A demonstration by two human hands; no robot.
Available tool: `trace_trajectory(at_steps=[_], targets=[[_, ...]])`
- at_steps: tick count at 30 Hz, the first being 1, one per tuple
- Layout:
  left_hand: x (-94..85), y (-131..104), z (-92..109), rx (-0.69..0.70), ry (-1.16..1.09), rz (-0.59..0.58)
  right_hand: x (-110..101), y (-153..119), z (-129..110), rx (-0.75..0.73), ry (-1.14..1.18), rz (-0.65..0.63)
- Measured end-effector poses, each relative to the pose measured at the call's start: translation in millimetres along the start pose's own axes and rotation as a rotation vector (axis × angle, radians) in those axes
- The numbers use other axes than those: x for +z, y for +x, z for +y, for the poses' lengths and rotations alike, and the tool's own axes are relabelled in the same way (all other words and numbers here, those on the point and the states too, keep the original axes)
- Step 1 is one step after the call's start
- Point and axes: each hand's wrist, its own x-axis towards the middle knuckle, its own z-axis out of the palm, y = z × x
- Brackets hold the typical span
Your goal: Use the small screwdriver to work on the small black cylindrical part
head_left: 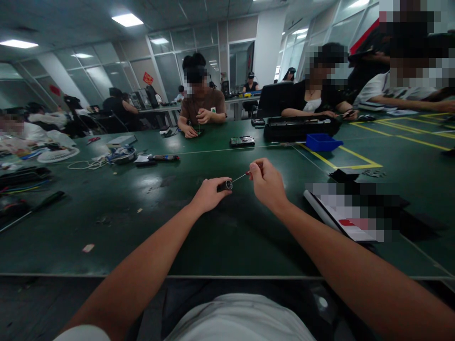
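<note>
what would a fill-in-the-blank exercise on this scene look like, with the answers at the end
1. The person's right hand holds a thin-shafted tool, while the dark cylinder is held in their ____.
2. The bin on the table, beyond the right hand, is coloured ____.
3. The tape rectangle beside the bin is marked out in ____.
4. The tabletop under both hands is dark ____.

Missing words: left hand; blue; yellow; green.
</note>
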Motion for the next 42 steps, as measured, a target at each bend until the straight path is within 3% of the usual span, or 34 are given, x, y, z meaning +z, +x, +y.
trace_trajectory(at_steps=[10, 20, 30, 35, 42], targets=[[-0.4, -1, 0, -0.020, -0.063, -0.006, -3, 3, -1, 0.030, -0.099, 0.037], [-1.1, 1, -3, -0.029, -0.050, 0.064, -4, 4, 2, 0.028, -0.080, 0.062], [-0.9, 0, 4, -0.116, -0.262, 0.150, -5, 3, 1, 0.017, -0.057, 0.084], [0.1, -4, 21, -0.062, -0.077, 0.025, -5, 3, -1, 0.012, -0.051, 0.111], [24.3, -2, 31, 0.088, 0.201, -0.171, -3, 3, 0, 0.002, -0.035, 0.111]])
